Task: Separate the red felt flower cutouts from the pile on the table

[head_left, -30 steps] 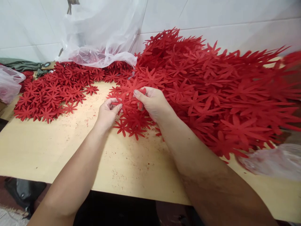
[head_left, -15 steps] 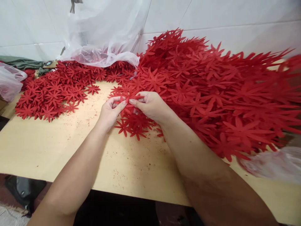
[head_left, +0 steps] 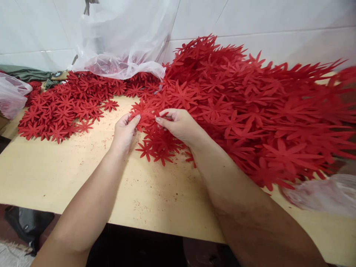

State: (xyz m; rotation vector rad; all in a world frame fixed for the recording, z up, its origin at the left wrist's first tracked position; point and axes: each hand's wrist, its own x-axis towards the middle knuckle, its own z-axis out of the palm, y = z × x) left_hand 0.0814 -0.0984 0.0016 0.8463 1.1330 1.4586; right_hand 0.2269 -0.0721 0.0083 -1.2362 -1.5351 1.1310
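Between my hands is a red flower-shaped fabric piece (head_left: pixel 145 112) with long narrow petals. My left hand (head_left: pixel 125 129) pinches its left side between thumb and fingers. My right hand (head_left: pixel 176 124) is closed at the right, thumb against fingertips, with a red petal tip between them. Whether that petal belongs to the same piece or another, I cannot tell. Below my hands lies a small cluster of red flower pieces (head_left: pixel 161 146). Right beside my right hand rises a large heap of the same red pieces (head_left: pixel 239 100).
Another pile of red flower pieces (head_left: pixel 61 111) lies at the left. A clear plastic bag (head_left: pixel 125 40) hangs against the tiled wall (head_left: pixel 264 22). More plastic lies at the left (head_left: pixel 12 94) and right (head_left: pixel 325 194). Red crumbs dot the wooden table (head_left: pixel 155 196).
My left hand has moved slightly left and down, away from my right hand, so the gap between them is wider. More of the flower piece shows. My right hand is nearly still.
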